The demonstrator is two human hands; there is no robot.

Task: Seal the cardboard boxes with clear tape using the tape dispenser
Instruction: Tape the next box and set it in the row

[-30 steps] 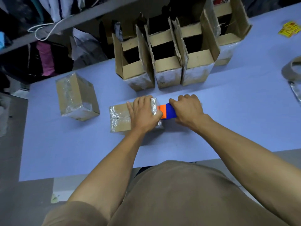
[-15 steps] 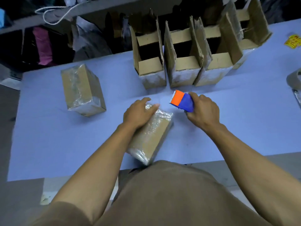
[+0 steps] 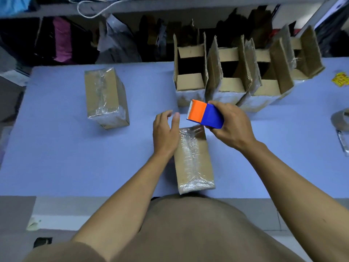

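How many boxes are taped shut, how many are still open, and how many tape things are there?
Taped boxes: 2
Open boxes: 4
Tape dispensers: 1
Tape rolls: 1
Total: 8

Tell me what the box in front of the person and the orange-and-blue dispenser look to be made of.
Box: brown cardboard, matte, with a glossy, wrinkled strip of clear tape along its top and over the ends. Dispenser, gripped by the right hand: seemingly hard plastic, smooth solid orange and blue, with a pale toothed cutting edge whose material is unclear.
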